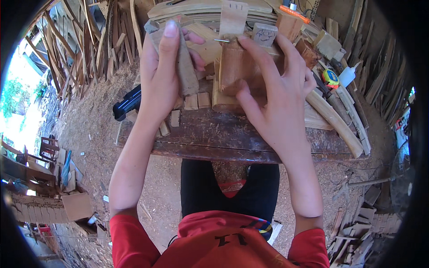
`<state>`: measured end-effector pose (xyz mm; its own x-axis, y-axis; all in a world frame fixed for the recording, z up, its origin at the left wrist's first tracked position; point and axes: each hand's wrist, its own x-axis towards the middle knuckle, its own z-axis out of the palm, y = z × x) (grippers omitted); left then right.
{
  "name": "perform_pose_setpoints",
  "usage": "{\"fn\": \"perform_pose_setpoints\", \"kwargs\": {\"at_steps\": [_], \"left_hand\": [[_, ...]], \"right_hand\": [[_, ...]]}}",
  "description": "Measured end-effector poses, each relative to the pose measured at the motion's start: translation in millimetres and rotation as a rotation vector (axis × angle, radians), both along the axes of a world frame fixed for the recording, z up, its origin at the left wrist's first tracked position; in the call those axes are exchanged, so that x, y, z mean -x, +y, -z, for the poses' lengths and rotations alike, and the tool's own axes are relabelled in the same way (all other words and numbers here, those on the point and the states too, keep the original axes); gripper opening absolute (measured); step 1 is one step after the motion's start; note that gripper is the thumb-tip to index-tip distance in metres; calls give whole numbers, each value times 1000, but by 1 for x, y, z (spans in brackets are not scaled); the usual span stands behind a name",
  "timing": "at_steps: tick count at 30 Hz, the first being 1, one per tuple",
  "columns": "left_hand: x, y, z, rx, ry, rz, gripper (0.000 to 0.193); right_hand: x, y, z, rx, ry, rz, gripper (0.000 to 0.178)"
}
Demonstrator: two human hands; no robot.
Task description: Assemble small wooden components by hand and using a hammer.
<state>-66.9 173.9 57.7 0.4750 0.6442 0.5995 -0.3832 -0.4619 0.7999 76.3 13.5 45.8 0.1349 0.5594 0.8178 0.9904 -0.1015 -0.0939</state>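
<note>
My left hand (161,82) is wrapped round a greyish length of wood (186,71), held upright with the thumb along its near face. To its right, my right hand (286,96) grips a reddish-brown wooden block (240,67), thumb on the near side and index finger on the top edge. A thin metal nail or pin (221,40) sticks out leftward near the block's upper corner. Under the block lies a paler board (225,102). Small wooden pieces (191,102) rest on the worn brown bench (210,134), just below my left hand.
A black tool (127,102) lies at the bench's left edge. To the right are a yellow tape measure (330,78), a white nozzle bottle (347,76) and long wood strips (337,123). An orange-handled item (295,13) sits at the back. Wood scraps (71,31) lean behind; shavings cover the floor.
</note>
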Motion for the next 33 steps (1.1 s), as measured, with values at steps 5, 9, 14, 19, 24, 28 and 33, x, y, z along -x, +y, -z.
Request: {"fn": "perform_pose_setpoints", "kwargs": {"at_steps": [5,9,14,19,24,28,33], "left_hand": [[3,-11,-3,59,-2,40,50],[12,-10,0,12,13,33,51],[17,-19,-10,2,-45,-26,56],[50,-13,-8,105,-80,-167,61],[75,-12,-4,189,-161,-125,58],[82,-16,-2,237,-235,2,56],[109,-17,10,253,-237,-54,54]], "right_hand": [[-2,-17,-23,5,-94,88,73],[4,-19,-77,-19,-271,149,74],[16,-10,-173,801,-246,176,56],[-32,34,-154,1006,-137,103,63],[-35,37,-161,901,-68,-7,59],[23,42,-206,1035,162,280,40],[-10,128,-212,1213,-141,36,50]]}}
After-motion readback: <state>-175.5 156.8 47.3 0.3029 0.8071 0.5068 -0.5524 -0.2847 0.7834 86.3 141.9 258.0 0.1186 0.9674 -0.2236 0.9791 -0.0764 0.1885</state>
